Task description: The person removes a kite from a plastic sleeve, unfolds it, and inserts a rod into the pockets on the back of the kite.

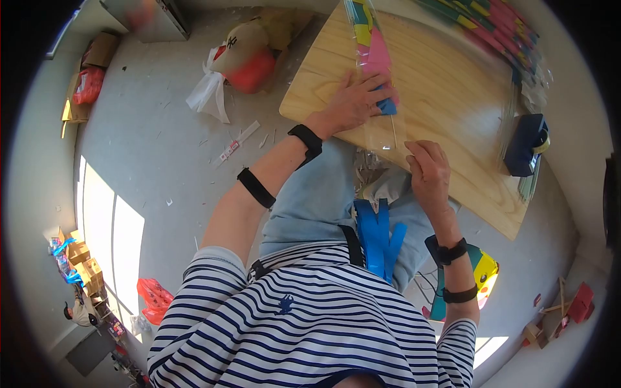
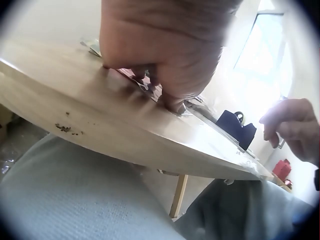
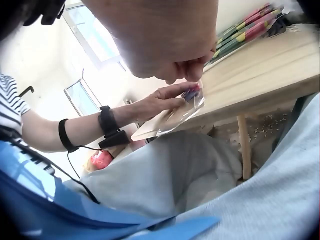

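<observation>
A pink, yellow and green folded fabric item (image 1: 375, 55) with a blue end lies in a long clear plastic sleeve (image 1: 381, 137) on the pale wooden tabletop (image 1: 453, 103). A thin stick (image 1: 394, 132) runs from its blue end toward the table's near edge. My left hand (image 1: 356, 103) presses flat over the blue and pink end, fingers spread. My right hand (image 1: 430, 171) has curled fingers, with thumb and fingertips pinching the sleeve's near right corner. In the right wrist view, the sleeve's clear edge (image 3: 200, 105) rises beside those fingers.
Several similar colourful packed items (image 1: 498, 26) lie at the table's far right. A dark blue tape dispenser (image 1: 527, 145) stands by the right edge, near a bundle of thin sticks (image 1: 529, 184). Blue straps (image 1: 378, 239) hang over my lap. A cap (image 1: 242, 48) sits on bags beyond the left side.
</observation>
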A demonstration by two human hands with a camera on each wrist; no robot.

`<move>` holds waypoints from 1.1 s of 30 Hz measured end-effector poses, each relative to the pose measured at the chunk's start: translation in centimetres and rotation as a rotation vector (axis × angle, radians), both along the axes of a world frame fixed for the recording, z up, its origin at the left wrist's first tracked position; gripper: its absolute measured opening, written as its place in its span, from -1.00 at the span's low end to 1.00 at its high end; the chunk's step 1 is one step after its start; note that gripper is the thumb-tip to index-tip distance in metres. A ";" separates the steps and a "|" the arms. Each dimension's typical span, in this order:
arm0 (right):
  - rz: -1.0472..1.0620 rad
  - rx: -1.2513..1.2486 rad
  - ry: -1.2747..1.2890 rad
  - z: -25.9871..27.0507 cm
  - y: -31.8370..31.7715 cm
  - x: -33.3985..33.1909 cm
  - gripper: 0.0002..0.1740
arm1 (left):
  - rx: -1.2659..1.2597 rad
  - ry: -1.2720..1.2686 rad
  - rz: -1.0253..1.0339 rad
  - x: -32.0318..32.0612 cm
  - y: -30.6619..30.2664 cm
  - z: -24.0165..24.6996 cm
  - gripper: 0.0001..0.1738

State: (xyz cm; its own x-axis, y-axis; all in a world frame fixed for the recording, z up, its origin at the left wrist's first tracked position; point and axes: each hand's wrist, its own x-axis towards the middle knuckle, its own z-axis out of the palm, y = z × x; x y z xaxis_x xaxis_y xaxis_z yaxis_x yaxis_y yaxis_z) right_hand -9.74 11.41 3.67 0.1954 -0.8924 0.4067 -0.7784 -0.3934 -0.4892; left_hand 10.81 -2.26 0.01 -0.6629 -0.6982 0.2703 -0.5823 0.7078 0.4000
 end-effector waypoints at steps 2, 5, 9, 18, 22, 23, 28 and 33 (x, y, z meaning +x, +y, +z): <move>0.052 0.043 0.032 -0.5 -1.5 -0.5 -0.66 | 0.099 -0.016 0.013 0.1 -0.2 0.2 -0.41; 0.142 0.120 0.063 -1.1 -1.9 -0.7 -0.64 | 0.122 0.177 0.003 0.5 -0.7 -0.7 -0.48; 0.162 0.186 0.052 -0.8 -1.4 -0.9 -0.59 | 0.056 0.297 0.020 0.7 -0.2 -0.2 -0.60; 0.223 0.340 -0.019 0.6 -1.5 -1.7 -0.50 | 0.246 0.401 0.175 2.8 10.5 1.9 -0.71; 0.224 0.343 -0.050 -0.3 -2.0 -2.0 -0.54 | 0.308 0.422 0.270 2.1 11.5 0.8 -0.71; 0.222 0.352 -0.068 -0.4 -2.1 -2.1 -0.55 | 0.308 0.424 0.273 2.0 11.5 0.6 -0.71; 0.206 0.452 -0.108 -0.7 -2.3 -2.5 -0.64 | 0.463 0.370 0.328 1.5 11.7 0.8 -0.69; 0.148 0.438 -0.262 -1.4 -2.3 -2.5 -0.73 | 0.914 0.683 0.498 1.6 12.1 0.8 -0.70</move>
